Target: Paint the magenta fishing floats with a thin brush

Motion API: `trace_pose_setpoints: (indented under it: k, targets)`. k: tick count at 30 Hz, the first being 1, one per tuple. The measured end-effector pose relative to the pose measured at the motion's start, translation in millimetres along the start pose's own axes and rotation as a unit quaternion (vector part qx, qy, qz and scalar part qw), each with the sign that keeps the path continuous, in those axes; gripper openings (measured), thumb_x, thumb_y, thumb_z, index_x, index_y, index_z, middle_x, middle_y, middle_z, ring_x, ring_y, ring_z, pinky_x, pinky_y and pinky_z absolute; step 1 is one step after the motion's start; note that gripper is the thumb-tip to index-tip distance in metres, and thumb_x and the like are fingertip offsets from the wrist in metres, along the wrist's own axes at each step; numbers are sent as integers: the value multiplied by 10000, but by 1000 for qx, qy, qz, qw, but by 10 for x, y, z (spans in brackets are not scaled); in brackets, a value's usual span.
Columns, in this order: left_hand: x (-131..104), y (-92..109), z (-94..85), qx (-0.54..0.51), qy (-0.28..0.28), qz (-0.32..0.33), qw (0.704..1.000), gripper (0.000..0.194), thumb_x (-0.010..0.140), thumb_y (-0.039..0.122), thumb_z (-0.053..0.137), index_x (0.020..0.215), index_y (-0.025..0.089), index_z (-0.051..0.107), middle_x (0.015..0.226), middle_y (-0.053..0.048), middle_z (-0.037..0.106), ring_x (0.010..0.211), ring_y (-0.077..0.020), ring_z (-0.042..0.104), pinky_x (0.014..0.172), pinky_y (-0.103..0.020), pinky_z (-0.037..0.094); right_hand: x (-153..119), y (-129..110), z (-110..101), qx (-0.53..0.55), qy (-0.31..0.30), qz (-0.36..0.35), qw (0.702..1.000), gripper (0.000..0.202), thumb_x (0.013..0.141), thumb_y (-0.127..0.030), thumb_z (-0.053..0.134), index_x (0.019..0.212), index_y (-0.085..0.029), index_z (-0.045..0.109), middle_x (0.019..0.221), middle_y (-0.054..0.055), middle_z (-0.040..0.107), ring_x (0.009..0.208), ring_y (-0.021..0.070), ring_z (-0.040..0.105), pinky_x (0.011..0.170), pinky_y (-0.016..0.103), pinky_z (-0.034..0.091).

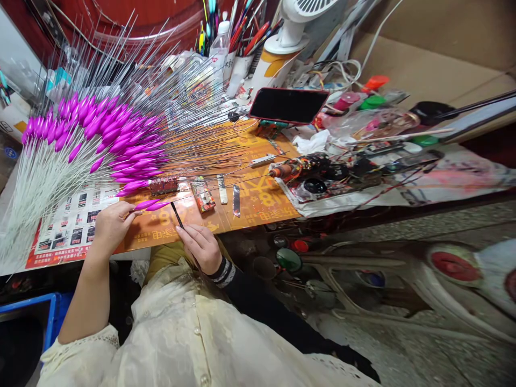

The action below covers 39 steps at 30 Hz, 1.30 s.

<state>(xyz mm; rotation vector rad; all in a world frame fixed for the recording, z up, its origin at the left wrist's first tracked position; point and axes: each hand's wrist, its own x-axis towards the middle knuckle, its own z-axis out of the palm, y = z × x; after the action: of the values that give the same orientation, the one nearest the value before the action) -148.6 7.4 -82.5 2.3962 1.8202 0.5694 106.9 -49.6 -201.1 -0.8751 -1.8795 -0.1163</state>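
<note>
Pinching one magenta float [151, 205] between thumb and fingertips, the left hand [110, 224] holds it low over the near edge of the table [258, 207], its coloured body pointing toward the right hand; a judgement: it is held level so that the tip can be worked on.

Right hand [201, 248]: closed on a thin dark tool [177, 214], pen-fashion, the tip angled up toward the float's end. Whether tool and float touch cannot be told. The two hands sit near each other, not joined, both braced at the table's near edge, probably for steadiness.

Float stock [100, 134]: many alike, magenta bodies with white stems and long wire tips, fanned across the left half of the table, bodies grouped together and wires spreading toward the far edge. The fan likely keeps the bodies from touching one another.

Printed orange sheet [250, 199]: lies under the work area along the near edge, apparently as a protective cover.

Small flat pieces [202, 194]: several, laid in a row on the sheet just beyond the right hand, within easy reach.

Phone [288, 105]: dark screen, propped at a tilt past the middle of the table, facing the person.

Pen and brush holders [237, 37]: at the far edge, beside a white fan [298, 21].

Paint-stained clutter on cloth [322, 177]: right part of the table, apart from the floats.
</note>
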Motion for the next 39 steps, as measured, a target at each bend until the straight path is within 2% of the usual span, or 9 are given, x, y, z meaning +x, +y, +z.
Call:
trace_pose_setpoints:
  k: [10, 16, 23, 28, 31, 34, 36, 39]
  targets:
    - [8, -11, 11, -1, -6, 7, 1000, 210, 951, 329, 589, 925, 228, 771, 931, -18, 775, 854, -172, 690, 748, -283, 461, -14, -3, 11, 7, 8, 3, 1000, 637, 967, -57, 542, 1579, -165, 400, 1159, 131, 761, 1116, 241, 713, 950, 399, 612]
    - [20, -5, 4, 2, -11, 15, 1000, 223, 962, 339, 582, 937, 218, 768, 931, -27, 772, 851, -175, 687, 755, -289, 469, -17, 5, 27, 9, 13, 1, 1000, 645, 959, -58, 562, 1577, -152, 400, 1159, 137, 760, 1108, 241, 715, 941, 398, 618]
    - [56, 83, -26, 29, -7, 47, 998, 207, 962, 349, 606, 914, 212, 753, 902, -58, 753, 859, -203, 677, 773, -303, 489, 5, 38, -72, 49, 35, -26, 998, 608, 958, -82, 551, 1554, -127, 437, 1090, 141, 771, 1057, 242, 730, 900, 398, 638]
    - [-28, 173, -280, 48, 5, 73, 996, 304, 1029, 378, 497, 965, 213, 743, 907, -66, 728, 851, -195, 656, 738, -290, 466, -52, 90, -104, 93, 31, -40, 994, 587, 961, -93, 545, 1539, -159, 465, 1094, 126, 777, 1073, 232, 735, 899, 386, 647]
    - [-80, 221, -527, 87, 57, 67, 992, 360, 1058, 364, 419, 1055, 224, 751, 942, -72, 709, 873, -192, 638, 728, -293, 455, -71, 103, -93, 101, 35, -47, 993, 584, 959, -86, 540, 1535, -154, 472, 1096, 129, 778, 1075, 234, 735, 902, 389, 650]
    - [-83, 217, -730, 138, 116, 54, 982, 365, 1059, 342, 414, 1063, 229, 761, 906, -80, 687, 905, -213, 621, 767, -319, 455, -79, 104, -86, 98, 35, -47, 993, 586, 954, -84, 549, 1531, -158, 478, 1093, 130, 779, 1069, 235, 737, 902, 392, 651]
    - [-54, 153, -790, 151, 135, 51, 978, 369, 1062, 337, 407, 1075, 224, 757, 914, -84, 681, 896, -212, 616, 768, -321, 455, -80, 104, -87, 98, 29, -44, 994, 569, 960, -94, 542, 1521, -169, 491, 1099, 125, 778, 1068, 233, 740, 904, 392, 651]
    - [25, -50, -747, 151, 129, 43, 979, 392, 1069, 353, 382, 1092, 208, 745, 954, -84, 672, 798, -178, 597, 672, -293, 426, -75, 105, -94, 92, 21, -47, 994, 545, 957, -83, 536, 1495, -170, 521, 1098, 121, 777, 1060, 229, 744, 902, 392, 652]
